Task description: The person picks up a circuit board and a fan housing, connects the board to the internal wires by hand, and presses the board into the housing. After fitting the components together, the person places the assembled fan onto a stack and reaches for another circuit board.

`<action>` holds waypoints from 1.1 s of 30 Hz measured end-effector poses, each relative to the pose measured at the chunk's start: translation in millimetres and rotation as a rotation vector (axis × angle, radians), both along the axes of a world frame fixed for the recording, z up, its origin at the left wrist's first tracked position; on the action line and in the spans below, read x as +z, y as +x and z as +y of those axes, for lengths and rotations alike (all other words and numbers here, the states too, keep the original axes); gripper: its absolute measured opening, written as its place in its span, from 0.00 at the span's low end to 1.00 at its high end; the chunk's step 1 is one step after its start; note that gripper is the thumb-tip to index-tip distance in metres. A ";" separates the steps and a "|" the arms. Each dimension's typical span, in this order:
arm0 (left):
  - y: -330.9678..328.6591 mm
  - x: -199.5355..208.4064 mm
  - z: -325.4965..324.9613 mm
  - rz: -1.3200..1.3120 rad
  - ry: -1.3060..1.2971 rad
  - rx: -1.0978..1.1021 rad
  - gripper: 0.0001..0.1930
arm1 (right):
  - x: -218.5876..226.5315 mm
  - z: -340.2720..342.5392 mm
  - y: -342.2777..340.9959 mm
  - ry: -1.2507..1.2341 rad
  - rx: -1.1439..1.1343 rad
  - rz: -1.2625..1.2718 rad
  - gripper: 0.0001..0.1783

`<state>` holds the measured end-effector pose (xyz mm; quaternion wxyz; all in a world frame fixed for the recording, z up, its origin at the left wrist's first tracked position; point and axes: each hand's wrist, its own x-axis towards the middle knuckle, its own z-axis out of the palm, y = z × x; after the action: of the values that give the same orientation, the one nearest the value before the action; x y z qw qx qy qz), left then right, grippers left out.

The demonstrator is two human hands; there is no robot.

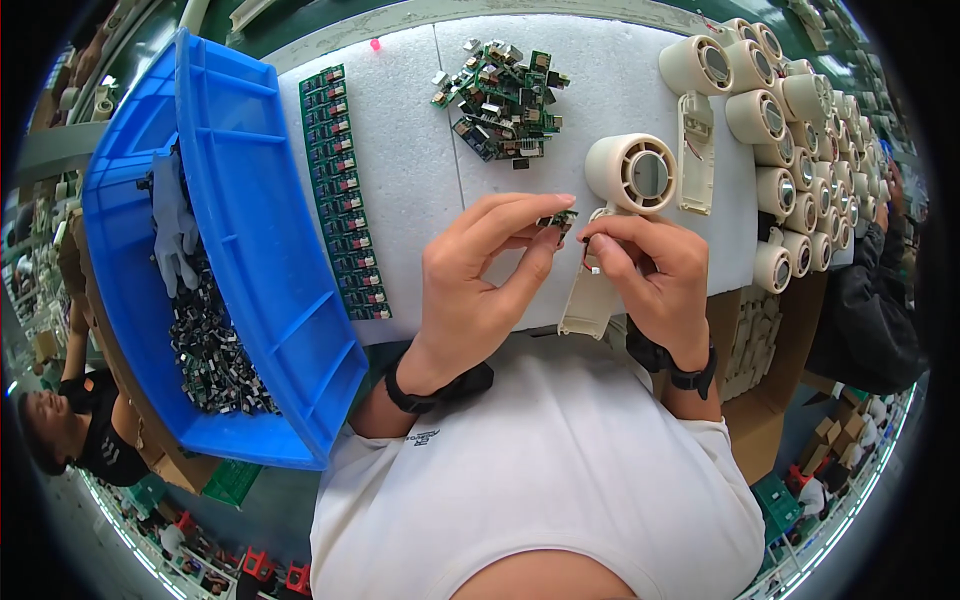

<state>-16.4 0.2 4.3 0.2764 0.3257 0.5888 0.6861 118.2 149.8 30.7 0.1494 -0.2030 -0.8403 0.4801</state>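
Note:
My left hand [478, 275] pinches a small green circuit board [563, 219] by its edge between thumb and fingertips, above the white work surface. Close to its right, my right hand [652, 270] has thumb and index finger closed on a thin wire lead whose small white connector [595, 270] hangs below the fingertips. Under and behind my hands lies a cream handheld fan [608, 168], its round head pointing away from me. Its opened handle shell [588, 303] extends toward me, partly covered by my right hand.
A pile of loose circuit boards [505, 100] lies at the far middle, left of a cream handle cover [696, 150]. A panel of joined boards [345, 200] runs beside a blue bin [265, 200] holding small parts. Many cream fans [800, 150] stand stacked on the right.

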 end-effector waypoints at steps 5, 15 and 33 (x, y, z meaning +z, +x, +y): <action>2.6 3.7 -1.5 -0.069 -0.095 -0.085 0.17 | -4.1 -0.4 0.5 0.009 -0.001 0.008 0.06; 3.4 1.8 -4.5 0.012 -0.104 -0.067 0.15 | 1.6 -5.3 -0.9 0.051 -0.020 0.039 0.05; -0.7 -2.0 -7.6 -0.377 -0.018 -0.326 0.16 | -4.3 -8.7 17.4 -0.473 -0.126 0.123 0.06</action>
<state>-17.0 -7.3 2.3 0.4913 0.2804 0.4726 0.6758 135.7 141.2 26.4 0.1781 -0.2545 -0.6797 0.6645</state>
